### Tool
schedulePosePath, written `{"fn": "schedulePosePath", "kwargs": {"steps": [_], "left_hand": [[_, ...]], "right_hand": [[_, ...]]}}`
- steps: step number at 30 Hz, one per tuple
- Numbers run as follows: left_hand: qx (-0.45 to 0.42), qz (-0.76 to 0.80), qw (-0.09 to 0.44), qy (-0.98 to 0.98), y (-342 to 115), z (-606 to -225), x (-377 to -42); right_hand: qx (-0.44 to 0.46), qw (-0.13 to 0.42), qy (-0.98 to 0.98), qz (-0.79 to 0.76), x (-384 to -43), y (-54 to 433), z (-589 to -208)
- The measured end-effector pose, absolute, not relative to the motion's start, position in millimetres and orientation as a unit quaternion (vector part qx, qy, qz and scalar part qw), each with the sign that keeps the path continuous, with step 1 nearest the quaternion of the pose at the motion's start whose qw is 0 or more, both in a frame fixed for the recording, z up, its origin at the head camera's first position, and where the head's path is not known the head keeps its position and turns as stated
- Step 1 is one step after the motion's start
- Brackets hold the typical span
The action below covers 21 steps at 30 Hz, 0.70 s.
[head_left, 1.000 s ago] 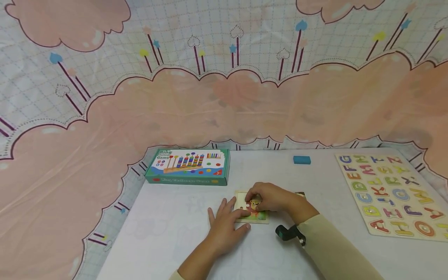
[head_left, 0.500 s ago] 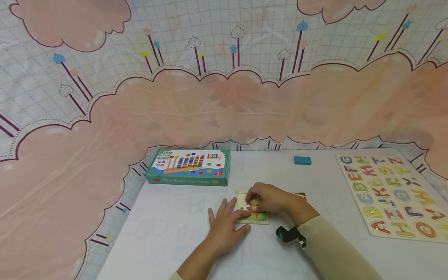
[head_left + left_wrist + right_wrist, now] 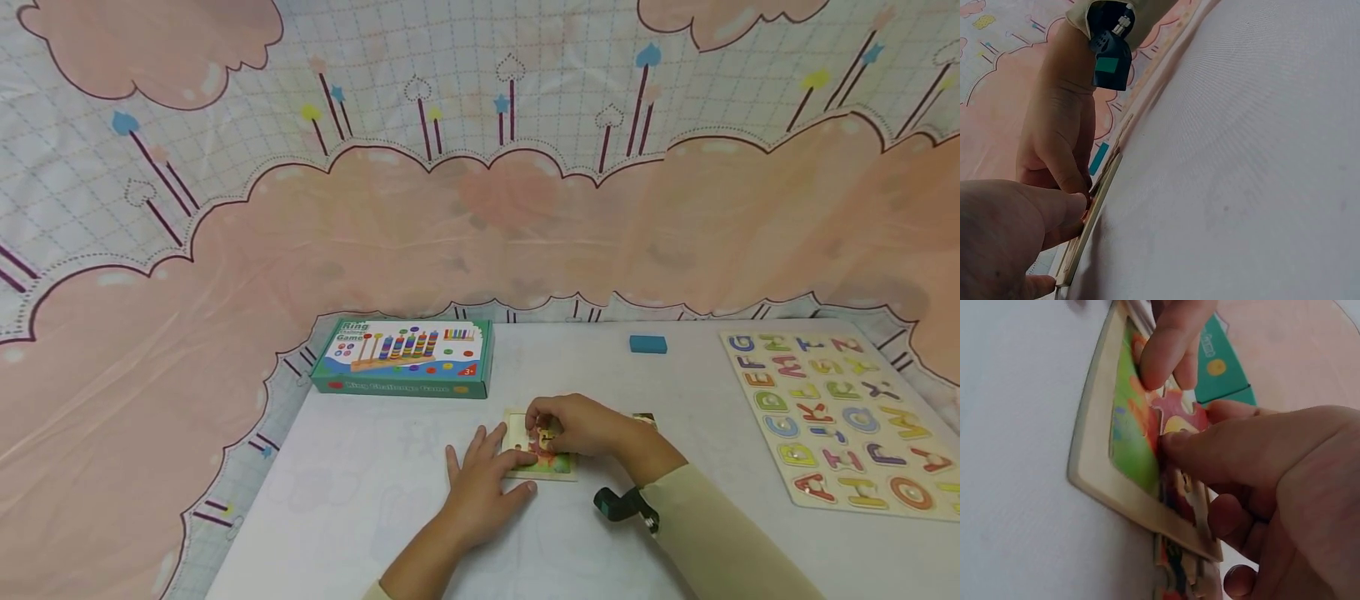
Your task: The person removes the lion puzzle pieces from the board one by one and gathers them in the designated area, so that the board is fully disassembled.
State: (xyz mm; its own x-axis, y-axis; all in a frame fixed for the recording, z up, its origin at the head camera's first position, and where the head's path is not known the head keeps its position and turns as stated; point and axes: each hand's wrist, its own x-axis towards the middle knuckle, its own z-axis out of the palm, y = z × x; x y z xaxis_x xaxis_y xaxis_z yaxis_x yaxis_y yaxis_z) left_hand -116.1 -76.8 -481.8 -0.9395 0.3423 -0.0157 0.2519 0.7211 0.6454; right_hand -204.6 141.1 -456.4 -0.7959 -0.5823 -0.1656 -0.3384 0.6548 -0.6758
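A small wooden jigsaw puzzle board lies on the white table, with a cartoon picture partly filling its pale frame. My left hand is spread over its left side, the fingers fairly straight and one fingertip on the picture. From the right, my right hand pinches a red and yellow puzzle piece between thumb and fingers, down at the picture. The right wrist view has the thumb on this piece, beside a green piece; the fingers' far side is hidden.
More puzzle pieces lie just beyond the board's right edge, partly behind the right wrist. A green ring game box stands at the back left. A blue block is at the back, and an alphabet board covers the right side.
The right hand shifts very slightly at the board, still pinching the puzzle piece. The left hand stays in place.
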Motion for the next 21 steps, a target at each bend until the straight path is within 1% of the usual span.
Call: {"fn": "schedulePosePath", "kwargs": {"steps": [7, 15, 21], "left_hand": [[0.164, 0.338, 0.061, 0.925, -77.2, -482.2, -116.2], [0.162, 0.344, 0.067, 0.922, -77.1, -481.3, -116.0], [0.159, 0.347, 0.072, 0.921, -76.9, -481.3, -116.3]], "right_hand": [[-0.272, 0.172, 0.879, -0.351, -204.4, 144.4, -458.5], [-0.258, 0.175, 0.862, -0.4, -204.5, 146.7, -460.8], [-0.244, 0.168, 0.857, -0.422, -203.4, 149.4, -459.7]]}}
